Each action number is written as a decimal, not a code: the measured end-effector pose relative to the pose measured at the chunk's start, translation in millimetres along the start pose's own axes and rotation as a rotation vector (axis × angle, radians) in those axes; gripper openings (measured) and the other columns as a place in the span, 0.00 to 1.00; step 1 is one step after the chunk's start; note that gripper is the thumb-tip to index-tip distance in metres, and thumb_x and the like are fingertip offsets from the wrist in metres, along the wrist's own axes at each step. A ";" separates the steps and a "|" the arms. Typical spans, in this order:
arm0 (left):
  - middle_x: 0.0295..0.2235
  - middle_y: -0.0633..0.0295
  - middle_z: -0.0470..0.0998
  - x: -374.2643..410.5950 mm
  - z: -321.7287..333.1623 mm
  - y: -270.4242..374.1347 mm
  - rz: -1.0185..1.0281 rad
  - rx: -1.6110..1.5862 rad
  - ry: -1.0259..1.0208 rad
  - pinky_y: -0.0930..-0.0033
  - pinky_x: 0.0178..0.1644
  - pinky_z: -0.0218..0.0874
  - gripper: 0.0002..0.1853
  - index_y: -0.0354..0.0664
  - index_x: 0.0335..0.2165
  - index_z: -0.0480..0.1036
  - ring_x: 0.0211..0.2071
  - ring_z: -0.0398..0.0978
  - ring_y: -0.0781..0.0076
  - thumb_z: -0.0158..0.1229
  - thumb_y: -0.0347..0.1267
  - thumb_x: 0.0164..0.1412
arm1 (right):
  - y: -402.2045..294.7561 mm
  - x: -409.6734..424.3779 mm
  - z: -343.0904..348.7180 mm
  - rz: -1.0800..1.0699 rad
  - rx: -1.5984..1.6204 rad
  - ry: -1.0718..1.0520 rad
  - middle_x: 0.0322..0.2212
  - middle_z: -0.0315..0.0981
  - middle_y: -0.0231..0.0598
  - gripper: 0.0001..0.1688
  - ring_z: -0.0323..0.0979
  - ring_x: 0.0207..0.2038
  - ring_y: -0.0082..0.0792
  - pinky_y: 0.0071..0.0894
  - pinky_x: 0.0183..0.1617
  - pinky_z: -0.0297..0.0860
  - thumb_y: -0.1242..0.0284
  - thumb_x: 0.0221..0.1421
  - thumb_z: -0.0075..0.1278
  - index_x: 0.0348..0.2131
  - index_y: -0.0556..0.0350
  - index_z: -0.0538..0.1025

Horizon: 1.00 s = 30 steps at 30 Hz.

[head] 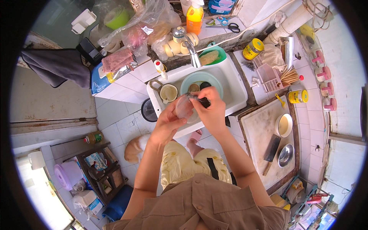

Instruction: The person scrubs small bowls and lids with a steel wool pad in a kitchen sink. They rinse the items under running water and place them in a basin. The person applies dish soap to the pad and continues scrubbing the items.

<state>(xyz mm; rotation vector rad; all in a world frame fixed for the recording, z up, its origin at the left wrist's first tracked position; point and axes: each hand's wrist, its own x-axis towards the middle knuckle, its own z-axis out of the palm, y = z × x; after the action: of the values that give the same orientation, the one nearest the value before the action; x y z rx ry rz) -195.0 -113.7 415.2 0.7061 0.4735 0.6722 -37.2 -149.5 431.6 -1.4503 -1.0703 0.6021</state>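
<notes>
Over the front part of a white sink [235, 83], my left hand [169, 120] holds a small translucent cup or bowl [183, 107] tilted on its side. My right hand [211, 107] grips a metal wire scourer [192, 97] at the rim of that cup. Beneath the hands a pale green plastic basin [188, 78] sits in the sink, with a small round container [194, 87] and a dark round piece inside. A cream cup [168, 93] stands in the sink to the left of the basin. The chrome faucet [195, 59] hangs above the basin's back edge.
On the right counter, a cleaver [271, 148], a cream bowl [283, 125] and a metal bowl [286, 155] lie on a board [253, 123]. An orange spray bottle [194, 20] and scissors [233, 27] are behind the sink. A brown-and-white animal [135, 149] is on the floor at left.
</notes>
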 end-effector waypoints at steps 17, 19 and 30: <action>0.47 0.59 0.73 -3.2 -3.1 3.3 -0.064 0.140 0.179 0.68 0.52 0.63 0.20 0.33 0.51 0.66 0.48 0.71 0.72 0.51 0.32 0.63 | 18.4 0.8 -13.0 0.322 0.517 -0.059 0.32 0.73 0.35 0.16 0.69 0.35 0.19 0.16 0.39 0.66 0.84 0.51 0.55 0.37 0.58 0.65; 0.44 0.62 0.75 -3.4 1.2 6.4 -0.008 0.324 0.196 0.72 0.51 0.62 0.18 0.34 0.50 0.68 0.46 0.71 0.75 0.53 0.28 0.62 | 18.9 0.2 -12.5 0.276 0.453 -0.063 0.32 0.73 0.35 0.15 0.70 0.35 0.20 0.18 0.39 0.66 0.84 0.51 0.55 0.37 0.58 0.66; 0.36 0.68 0.77 0.5 5.0 1.0 0.108 0.718 0.283 0.81 0.42 0.61 0.12 0.35 0.43 0.73 0.36 0.70 0.85 0.54 0.21 0.59 | 4.1 -10.6 3.3 -0.086 -0.167 -0.021 0.34 0.75 0.37 0.13 0.71 0.38 0.39 0.34 0.40 0.69 0.85 0.43 0.53 0.33 0.55 0.74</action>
<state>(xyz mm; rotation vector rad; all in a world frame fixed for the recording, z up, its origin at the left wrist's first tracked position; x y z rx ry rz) -192.1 -115.0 419.2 1.3266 0.9656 0.7077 -43.7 -156.7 424.8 -1.5361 -1.2160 0.4766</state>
